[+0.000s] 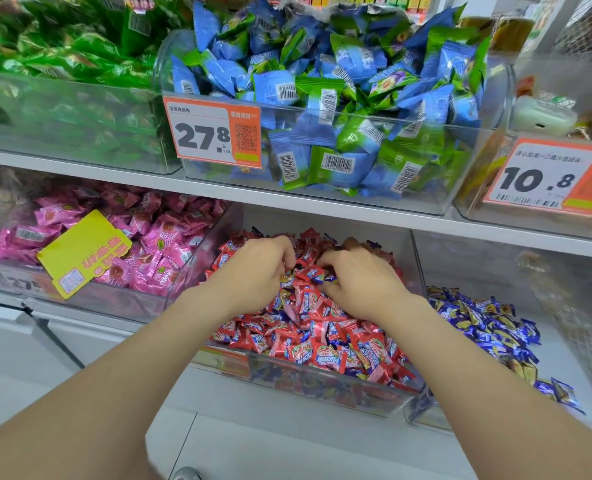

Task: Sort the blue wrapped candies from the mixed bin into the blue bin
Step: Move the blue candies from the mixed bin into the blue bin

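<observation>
The mixed bin [322, 389] on the lower shelf holds a heap of red wrapped candies [322, 344] with several dark blue ones among them. Both my hands reach into its middle. My left hand [253, 271] has its fingers curled down into the pile, and a blue-and-yellow candy [286, 277] shows at its fingertips. My right hand [360, 282] also curls its fingers among the candies, close to the left hand; what they hold is hidden. To the right, the blue bin [426, 415] contains dark blue wrapped candies [488, 327].
A bin of pink candies [156, 251] with a yellow tag [83, 252] sits to the left. On the upper shelf stand bins of green packets [62, 57] and blue-green packets [322, 98], with orange price tags [213, 131]. White shelf edge [322, 206] hangs just above my hands.
</observation>
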Available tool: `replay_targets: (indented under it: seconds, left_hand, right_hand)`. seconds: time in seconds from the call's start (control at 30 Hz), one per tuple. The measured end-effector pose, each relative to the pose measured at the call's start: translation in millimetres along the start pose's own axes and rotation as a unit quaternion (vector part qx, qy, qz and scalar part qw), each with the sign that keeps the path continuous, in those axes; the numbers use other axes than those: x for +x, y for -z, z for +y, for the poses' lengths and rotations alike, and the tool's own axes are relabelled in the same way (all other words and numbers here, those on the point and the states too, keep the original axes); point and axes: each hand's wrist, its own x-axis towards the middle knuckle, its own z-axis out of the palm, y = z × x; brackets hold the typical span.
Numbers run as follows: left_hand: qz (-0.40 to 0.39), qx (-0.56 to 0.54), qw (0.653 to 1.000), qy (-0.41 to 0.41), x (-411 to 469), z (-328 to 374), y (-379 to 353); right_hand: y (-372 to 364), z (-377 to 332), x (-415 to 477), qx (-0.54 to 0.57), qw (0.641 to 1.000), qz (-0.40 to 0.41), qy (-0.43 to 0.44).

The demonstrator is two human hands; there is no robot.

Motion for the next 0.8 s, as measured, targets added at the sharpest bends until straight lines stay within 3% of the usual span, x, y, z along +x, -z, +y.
replay_targets:
  seconds: [0.2, 0.4, 0.57, 0.67, 0.8]
  left_hand:
    - [-0.041, 0.147, 0.988, -0.015, 4, 1, -9]
    - [-0.002, 0.125, 0.991, -0.047, 6, 3, -8]
    - [0.033, 0.045, 0.998, -0.03, 5, 3, 2]
    - [0.004, 0.016, 0.999, -0.031, 1, 6, 10]
    - [-0.032, 0.072, 0.996, -0.043, -4, 4, 11]
  right_hand:
    - [13, 5, -4, 0.07, 0.997, -0.008, -0.007]
    - [32, 20, -10, 0.11, 0.991, 0.013, -0.074]
    - [32, 31, -16, 0.12, 0.992, 0.013, -0.031]
    - [28, 35, -18, 0.14, 0.99, -0.004, -0.028]
    - [33, 27, -17, 0.153, 0.987, -0.022, -0.041]
